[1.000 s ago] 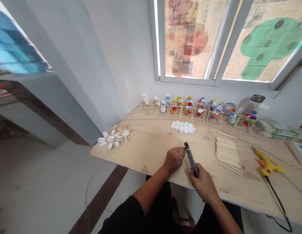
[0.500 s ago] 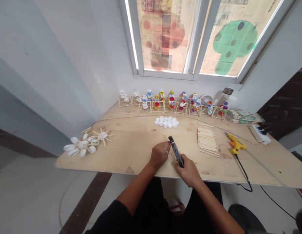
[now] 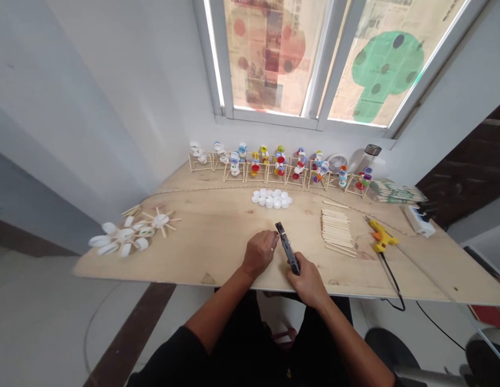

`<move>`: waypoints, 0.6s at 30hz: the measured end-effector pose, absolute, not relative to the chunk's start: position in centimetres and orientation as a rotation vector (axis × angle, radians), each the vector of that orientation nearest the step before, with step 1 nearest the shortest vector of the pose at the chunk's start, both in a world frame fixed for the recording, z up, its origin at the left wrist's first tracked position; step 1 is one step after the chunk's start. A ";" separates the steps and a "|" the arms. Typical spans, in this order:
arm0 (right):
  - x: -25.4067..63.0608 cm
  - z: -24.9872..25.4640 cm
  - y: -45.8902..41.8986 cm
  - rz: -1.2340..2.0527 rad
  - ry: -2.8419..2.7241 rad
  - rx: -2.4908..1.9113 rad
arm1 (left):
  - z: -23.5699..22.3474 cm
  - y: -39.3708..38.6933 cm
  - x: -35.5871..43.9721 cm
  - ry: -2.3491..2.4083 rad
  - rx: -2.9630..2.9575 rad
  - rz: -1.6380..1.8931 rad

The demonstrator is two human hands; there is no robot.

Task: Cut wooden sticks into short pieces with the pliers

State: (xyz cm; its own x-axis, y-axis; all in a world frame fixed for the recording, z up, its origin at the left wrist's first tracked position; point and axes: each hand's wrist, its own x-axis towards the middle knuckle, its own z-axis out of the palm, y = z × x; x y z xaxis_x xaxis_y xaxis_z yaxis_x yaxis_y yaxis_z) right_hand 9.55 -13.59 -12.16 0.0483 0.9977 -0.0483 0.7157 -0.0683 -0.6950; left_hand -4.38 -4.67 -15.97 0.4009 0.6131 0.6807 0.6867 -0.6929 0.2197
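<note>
My right hand [image 3: 305,278] is closed round the handles of dark pliers [image 3: 286,248], whose jaws point away from me over the wooden board [image 3: 218,242]. Just left of the jaws, my left hand [image 3: 258,251] pinches something small and pale that I cannot make out. Both hands hover near the board's front edge, at its middle.
A cluster of white bottle caps [image 3: 271,198] lies beyond the hands. A stack of wooden sticks [image 3: 336,232] and a yellow glue gun [image 3: 379,237] with its cord lie to the right. White cap-and-stick wheels [image 3: 129,232] sit at the left end. Small colourful models [image 3: 279,164] line the back.
The camera has swung right and pulled back, so more of the board's right end shows. My hands keep the same hold on the pliers and the small piece.
</note>
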 end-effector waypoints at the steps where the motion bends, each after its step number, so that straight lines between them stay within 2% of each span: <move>1: 9.6 -12.2 -13.6 0.752 -1.717 -1.835 | -16.0 -4.6 -4.4 -1.187 -2.546 -1.168; 18: 9.7 -12.3 -13.7 0.736 -1.711 -1.838 | -16.2 -4.4 -4.2 -1.202 -2.459 -1.148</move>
State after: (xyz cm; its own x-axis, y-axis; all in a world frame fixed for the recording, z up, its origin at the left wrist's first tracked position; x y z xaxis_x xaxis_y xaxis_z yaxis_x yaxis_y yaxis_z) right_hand 9.68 -13.72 -12.30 0.0548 0.9977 -0.0405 0.7157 -0.0675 -0.6951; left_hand -4.22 -4.37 -16.22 0.3771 0.5994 0.7061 0.7329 -0.6592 0.1681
